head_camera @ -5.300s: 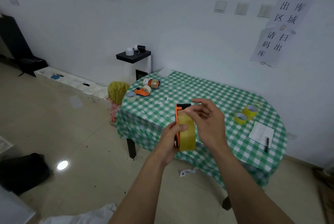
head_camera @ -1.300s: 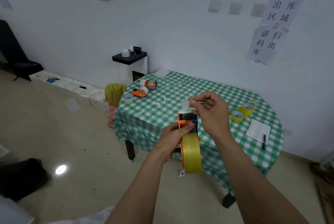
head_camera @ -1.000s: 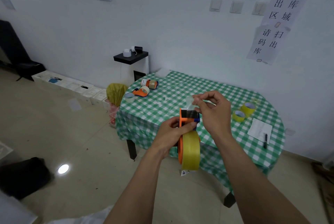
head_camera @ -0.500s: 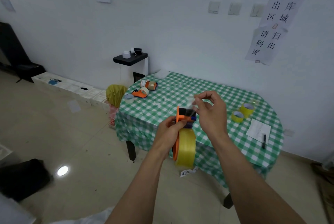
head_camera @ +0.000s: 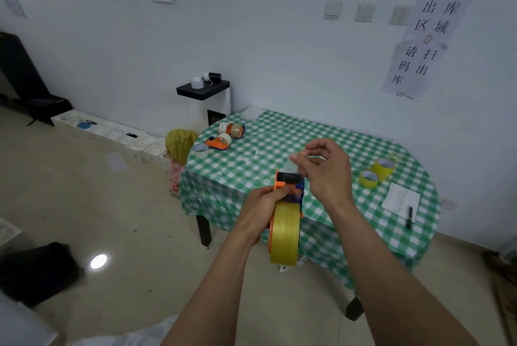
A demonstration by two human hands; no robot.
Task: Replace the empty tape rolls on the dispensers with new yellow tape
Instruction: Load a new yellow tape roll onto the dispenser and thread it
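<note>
Currently, one orange plastic dispenser [head_camera: 282, 182] bearing one glossy round yellow roll [head_camera: 285, 236] is being gripped midair by the left hand [head_camera: 260, 211], its filmy tape end [head_camera: 296, 162] being pinched by the right hand [head_camera: 327, 175].

Table [head_camera: 335, 144] cloth: green-and-white check. Held dispenser [head_camera: 281, 182]: orange, with black and blue parts. Its tape roll [head_camera: 285, 234]: yellow. Two spare rolls [head_camera: 368, 178], right of frame: yellow, white cores. Paper sheet [head_camera: 401, 199] white; pen [head_camera: 410, 217] black. Floor [head_camera: 112, 206] beige, wall [head_camera: 279, 52] white.
</note>
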